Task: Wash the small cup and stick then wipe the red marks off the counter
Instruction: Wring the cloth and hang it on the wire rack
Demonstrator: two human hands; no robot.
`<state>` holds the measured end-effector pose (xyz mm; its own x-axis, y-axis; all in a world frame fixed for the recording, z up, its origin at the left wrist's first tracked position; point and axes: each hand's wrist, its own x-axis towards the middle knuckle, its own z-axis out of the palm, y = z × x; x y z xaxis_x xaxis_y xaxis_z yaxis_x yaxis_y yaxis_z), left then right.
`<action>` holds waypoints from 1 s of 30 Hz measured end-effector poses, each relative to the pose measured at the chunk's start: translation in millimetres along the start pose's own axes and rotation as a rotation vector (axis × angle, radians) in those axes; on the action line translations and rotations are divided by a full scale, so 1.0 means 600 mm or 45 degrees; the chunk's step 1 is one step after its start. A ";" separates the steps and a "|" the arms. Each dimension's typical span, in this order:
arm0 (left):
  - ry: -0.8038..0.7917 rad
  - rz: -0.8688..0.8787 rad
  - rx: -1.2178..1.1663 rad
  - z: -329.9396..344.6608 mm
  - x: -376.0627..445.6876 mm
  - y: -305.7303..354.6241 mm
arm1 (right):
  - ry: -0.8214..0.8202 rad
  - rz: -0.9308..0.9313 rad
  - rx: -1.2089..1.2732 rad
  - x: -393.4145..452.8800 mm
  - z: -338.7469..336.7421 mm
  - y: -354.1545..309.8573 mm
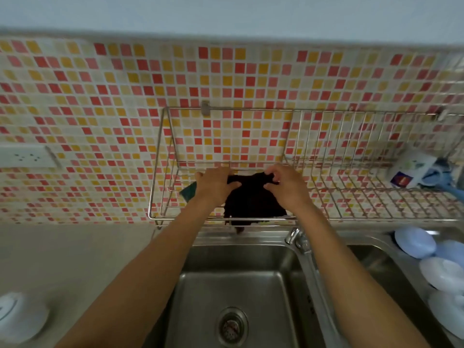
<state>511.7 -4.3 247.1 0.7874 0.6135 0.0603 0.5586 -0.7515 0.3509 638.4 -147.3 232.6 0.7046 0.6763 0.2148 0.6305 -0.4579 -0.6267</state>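
Nearest the camera, the steel sink (233,292) shows a bare basin around its drain, with no small cup or stick in it, and neither shows anywhere else in view. To the left, the pale desk (82,267) shows no red marks on the stretch that can be seen, though its near corner holds a white round object (20,316) and the rest runs out of frame. My guess is that the washing and wiping are done and the cloth is being put away, but it could equally be the cloth being fetched for wiping; this one view cannot settle it.

Past the tap (297,241), both arms reach up to the wire rack (351,194) fixed on the tiled wall. A dark cloth (253,199) lies draped in the rack's left section, its lower edge hanging over the front rail. The left hand (216,184) lies on the cloth's upper left edge, fingers bent over it; how firm that grip is, I cannot tell. The right hand (283,183) pinches a bunched fold at the cloth's upper right between thumb and fingertips. So the cloth sits between and just below both grips.

Just left of the left hand, a green sponge (188,193) peeks out. Farther right, a white mug (411,169) lies in the rack, above pale bowls (426,249).
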 end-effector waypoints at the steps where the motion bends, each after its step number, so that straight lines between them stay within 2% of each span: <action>1: 0.044 -0.022 0.015 -0.001 -0.002 -0.003 | -0.076 0.006 -0.073 0.001 0.004 0.004; 3: 0.191 -0.082 0.020 -0.005 -0.012 -0.013 | -0.110 0.000 -0.266 -0.001 0.012 0.006; 5: 0.313 -0.191 0.089 -0.006 -0.029 -0.032 | -0.025 -0.042 -0.372 -0.011 0.017 -0.005; 7: 0.242 -0.300 0.172 -0.007 -0.049 -0.050 | -0.054 -0.109 -0.311 -0.019 0.023 -0.020; 10: -0.022 -0.413 0.025 -0.006 -0.064 -0.066 | -0.305 -0.135 -0.180 -0.030 0.035 -0.038; 13: 0.051 -0.383 -0.091 -0.017 -0.067 -0.067 | -0.285 -0.082 -0.117 -0.035 0.034 -0.039; 16: 0.191 -0.268 -0.515 -0.042 -0.072 -0.065 | -0.180 -0.061 -0.086 -0.045 0.030 -0.041; 18: 0.129 -0.252 -0.886 -0.048 -0.077 -0.065 | -0.134 -0.054 -0.097 -0.049 0.029 -0.045; 19: 0.072 -0.258 -0.946 -0.044 -0.079 -0.066 | -0.140 -0.047 -0.111 -0.051 0.029 -0.047; 20: 0.029 -0.262 -0.896 -0.036 -0.080 -0.068 | -0.155 -0.045 -0.122 -0.052 0.028 -0.048; 22: 0.013 -0.274 -0.544 -0.018 -0.074 -0.078 | -0.165 -0.061 -0.128 -0.055 0.025 -0.053; 24: 0.102 -0.304 -0.112 -0.008 -0.068 -0.086 | -0.145 -0.110 -0.118 -0.061 0.022 -0.059; 25: 0.147 -0.299 -0.012 -0.007 -0.068 -0.088 | -0.162 -0.133 -0.123 -0.064 0.021 -0.061; 28: 0.155 -0.166 -0.059 -0.006 -0.061 -0.096 | -0.314 -0.109 -0.218 -0.070 0.023 -0.063; 30: 0.103 -0.172 -0.131 -0.007 -0.065 -0.094 | -0.315 -0.080 -0.232 -0.069 0.024 -0.062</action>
<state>448.7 15.3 229.1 0.6815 0.7275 0.0795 0.6247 -0.6349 0.4547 581.3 -149.8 236.2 0.5758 0.8163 0.0458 0.7340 -0.4914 -0.4688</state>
